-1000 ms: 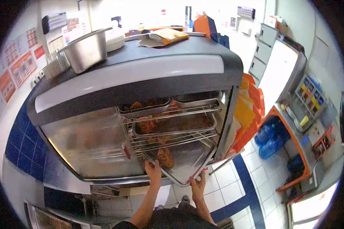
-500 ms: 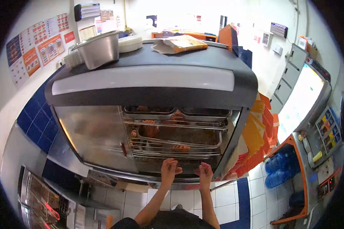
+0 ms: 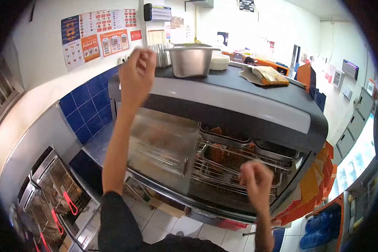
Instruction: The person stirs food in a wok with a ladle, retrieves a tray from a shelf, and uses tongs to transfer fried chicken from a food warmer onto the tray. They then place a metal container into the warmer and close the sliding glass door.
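Note:
My left hand (image 3: pixel 137 77) is raised at the left, in front of the wall and beside the steel pans on top of the warming cabinet. Its fingers are curled in, and nothing shows in them. My right hand (image 3: pixel 256 178) hangs before the cabinet's uncovered right side, fingers bent and smeared by motion. Behind it, wire racks (image 3: pixel 283 166) carry metal trays (image 3: pixel 227 140) with browned food pieces. A sliding glass door (image 3: pixel 159 143) covers the left side. A deep steel pan (image 3: pixel 192 62) stands on the cabinet top (image 3: pixel 222 79).
A white tub (image 3: pixel 219 62) and an opened orange-and-yellow packet (image 3: pixel 271 76) lie on the cabinet top. Stacked folded orange cartons (image 3: pixel 308 185) lean at the right. Fryer baskets with red handles (image 3: pixel 70 203) sit low left. Blue water bottles (image 3: pixel 317 231) stand low right.
The view has turned left. My left hand has risen from in front of the racks to beside the steel pans. My right hand remains before the racks, now farther from the left.

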The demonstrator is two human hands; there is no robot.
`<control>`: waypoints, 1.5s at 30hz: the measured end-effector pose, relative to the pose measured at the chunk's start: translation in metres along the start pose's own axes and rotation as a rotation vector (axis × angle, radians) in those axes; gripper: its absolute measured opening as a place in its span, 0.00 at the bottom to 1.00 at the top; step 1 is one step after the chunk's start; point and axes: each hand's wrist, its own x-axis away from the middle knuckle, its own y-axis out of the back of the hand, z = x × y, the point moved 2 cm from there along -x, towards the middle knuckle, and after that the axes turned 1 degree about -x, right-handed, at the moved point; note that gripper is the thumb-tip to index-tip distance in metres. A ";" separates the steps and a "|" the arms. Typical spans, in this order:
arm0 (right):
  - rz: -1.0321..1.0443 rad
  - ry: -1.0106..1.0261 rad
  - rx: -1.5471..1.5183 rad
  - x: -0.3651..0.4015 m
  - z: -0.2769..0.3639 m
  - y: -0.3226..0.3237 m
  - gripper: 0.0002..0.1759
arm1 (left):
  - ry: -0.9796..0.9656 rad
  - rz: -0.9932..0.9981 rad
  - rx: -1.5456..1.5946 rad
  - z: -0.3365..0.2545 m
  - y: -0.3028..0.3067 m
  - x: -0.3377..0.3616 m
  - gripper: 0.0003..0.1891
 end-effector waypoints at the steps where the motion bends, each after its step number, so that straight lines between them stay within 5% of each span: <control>1: 0.018 0.151 0.062 -0.030 0.032 -0.003 0.11 | 0.046 0.021 -0.047 0.024 -0.007 -0.030 0.10; 3: -0.047 0.188 -0.002 -0.097 0.079 -0.013 0.15 | 0.010 0.021 -0.227 0.094 -0.031 -0.076 0.12; 5: -0.168 0.496 0.174 -0.185 0.096 -0.027 0.17 | 0.538 0.481 0.141 0.108 -0.039 -0.092 0.17; 6: -0.121 0.251 0.325 -0.224 0.101 -0.032 0.20 | 0.691 0.613 0.188 0.120 -0.051 -0.096 0.19; 9: 0.123 -0.263 0.057 -0.305 0.085 -0.056 0.24 | 0.886 0.685 0.493 0.110 -0.062 -0.082 0.16; 11: 0.300 -0.433 -0.291 -0.326 0.077 -0.076 0.15 | 0.846 0.696 0.626 0.113 -0.070 -0.078 0.14; 14: 0.232 -0.361 -0.562 -0.346 0.050 -0.081 0.11 | 0.844 0.690 0.854 0.122 -0.081 -0.069 0.12; 15: 0.237 -0.454 -0.798 -0.336 0.057 -0.080 0.09 | 0.856 0.665 0.943 0.113 -0.079 -0.068 0.12; 25: 0.004 -0.042 -0.436 -0.158 0.141 -0.001 0.10 | 0.717 0.636 1.133 -0.024 -0.028 -0.006 0.11; 29: 0.013 -0.134 -0.053 -0.053 0.153 0.038 0.16 | 0.739 0.679 1.273 -0.067 -0.028 0.062 0.12; 33: -0.270 -0.307 0.155 0.022 0.144 0.044 0.19 | 0.770 0.920 1.419 -0.097 -0.037 0.129 0.12; 39: -0.256 -0.692 -0.121 0.108 0.091 0.048 0.15 | 0.980 1.286 1.464 -0.111 -0.059 0.218 0.11; 45: -0.394 -0.719 -0.383 0.138 0.007 0.062 0.15 | 1.121 1.384 1.295 -0.105 -0.101 0.269 0.09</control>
